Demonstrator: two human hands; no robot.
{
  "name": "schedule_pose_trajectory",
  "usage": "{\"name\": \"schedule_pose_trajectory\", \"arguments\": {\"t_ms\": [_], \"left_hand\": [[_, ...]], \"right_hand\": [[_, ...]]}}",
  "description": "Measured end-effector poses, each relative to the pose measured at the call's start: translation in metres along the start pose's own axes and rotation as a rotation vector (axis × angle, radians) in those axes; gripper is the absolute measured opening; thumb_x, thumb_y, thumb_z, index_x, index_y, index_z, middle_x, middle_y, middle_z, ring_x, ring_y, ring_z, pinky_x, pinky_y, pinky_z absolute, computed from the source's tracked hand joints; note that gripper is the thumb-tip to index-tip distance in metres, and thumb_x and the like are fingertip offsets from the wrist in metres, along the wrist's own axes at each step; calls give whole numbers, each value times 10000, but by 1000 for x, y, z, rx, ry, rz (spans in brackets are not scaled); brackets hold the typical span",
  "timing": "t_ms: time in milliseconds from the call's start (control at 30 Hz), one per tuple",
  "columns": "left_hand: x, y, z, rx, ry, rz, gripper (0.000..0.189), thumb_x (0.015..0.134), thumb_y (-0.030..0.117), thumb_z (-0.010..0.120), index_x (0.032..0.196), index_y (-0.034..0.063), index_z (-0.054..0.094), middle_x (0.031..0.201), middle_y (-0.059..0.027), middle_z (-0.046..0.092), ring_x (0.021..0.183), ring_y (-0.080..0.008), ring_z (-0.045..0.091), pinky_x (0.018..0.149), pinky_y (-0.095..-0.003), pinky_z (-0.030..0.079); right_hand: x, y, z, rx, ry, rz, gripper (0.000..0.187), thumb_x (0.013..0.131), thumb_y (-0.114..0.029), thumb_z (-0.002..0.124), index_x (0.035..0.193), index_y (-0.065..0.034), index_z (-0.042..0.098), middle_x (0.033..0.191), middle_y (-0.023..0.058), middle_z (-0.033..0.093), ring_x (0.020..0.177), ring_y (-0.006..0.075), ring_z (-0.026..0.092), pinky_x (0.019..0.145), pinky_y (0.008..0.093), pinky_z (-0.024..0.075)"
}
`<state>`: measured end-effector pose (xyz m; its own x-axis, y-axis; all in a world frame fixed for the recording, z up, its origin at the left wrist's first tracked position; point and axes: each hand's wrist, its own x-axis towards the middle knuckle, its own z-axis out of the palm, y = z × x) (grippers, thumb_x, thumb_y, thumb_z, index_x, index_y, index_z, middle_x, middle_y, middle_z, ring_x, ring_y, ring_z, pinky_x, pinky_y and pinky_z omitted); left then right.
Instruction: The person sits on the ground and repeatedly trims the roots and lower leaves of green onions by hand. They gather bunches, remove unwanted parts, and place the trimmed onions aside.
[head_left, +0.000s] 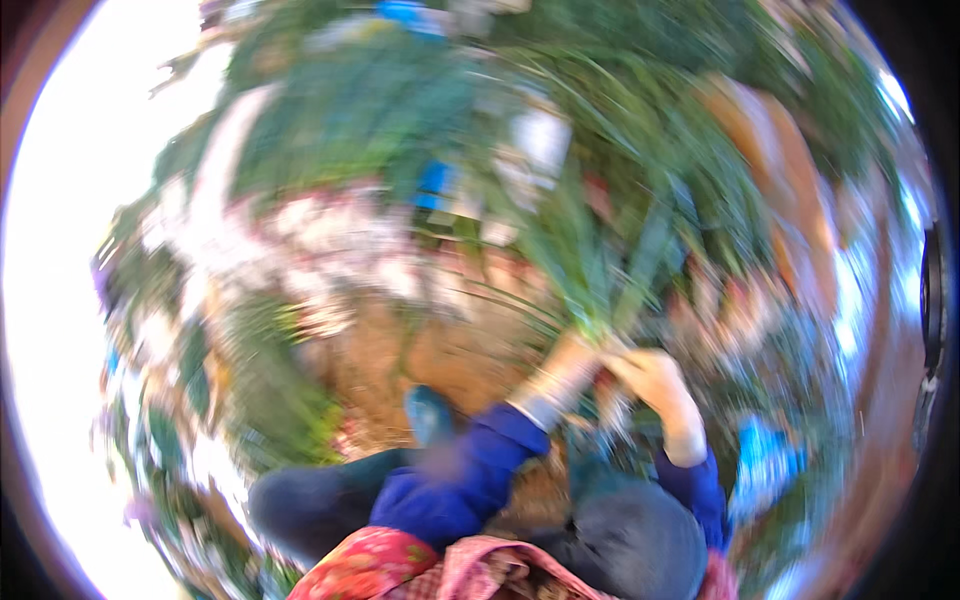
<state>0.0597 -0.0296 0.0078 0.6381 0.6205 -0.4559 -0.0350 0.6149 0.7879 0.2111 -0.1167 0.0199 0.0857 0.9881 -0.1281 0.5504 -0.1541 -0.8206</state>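
A bunch of green onions (589, 289) with long green leaves and reddish bulbs (609, 394) is in front of me, a little right of centre. My left hand (568, 369) is closed around its stems, leaves fanning out beyond and bulbs hanging towards me. Against the left, my right hand (656, 382) has its fingertips pinched on the same stems just above the bulbs. Motion blur hides the exact finger positions and whether anything thin lies between them.
More onions lie heaped beyond, with leaves (337, 120) and pale pink bulbs (322, 232) at left. Another heap (637, 142) lies at right, beside an orange-brown shape (780, 172). Leafy onions (277, 375) rest on brown ground (442, 360). Something blue (765, 457) sits near my right knee (637, 536).
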Motion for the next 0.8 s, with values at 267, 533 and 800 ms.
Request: {"name": "schedule_pose_trajectory", "arguments": {"t_ms": [267, 533, 800], "left_hand": [[-35, -25, 11, -204, 83, -99, 185, 921, 183, 623, 1055, 72, 560, 665, -40, 645, 413, -67, 505, 362, -204, 389], [-65, -17, 15, 261, 313, 267, 221, 855, 123, 624, 1057, 41, 586, 791, -42, 629, 597, -82, 566, 527, -263, 490], [-58, -17, 2, 10, 226, -106, 165, 863, 207, 714, 900, 62, 644, 642, 1, 594, 483, -76, 523, 436, -214, 416]], "right_hand": [[10, 25, 35, 671, 255, 523, 276, 933, -244, 562, 723, -65, 572, 581, -18, 462, 481, 73, 394, 465, 231, 320], [-1, -10, 49, 869, 344, 492, 219, 904, -219, 568, 887, -28, 673, 746, 13, 633, 661, 110, 582, 597, 251, 463], [-22, 9, 35, 344, 83, 254, 323, 958, -347, 532, 959, -41, 637, 812, 112, 663, 689, 247, 645, 553, 321, 500]]}}
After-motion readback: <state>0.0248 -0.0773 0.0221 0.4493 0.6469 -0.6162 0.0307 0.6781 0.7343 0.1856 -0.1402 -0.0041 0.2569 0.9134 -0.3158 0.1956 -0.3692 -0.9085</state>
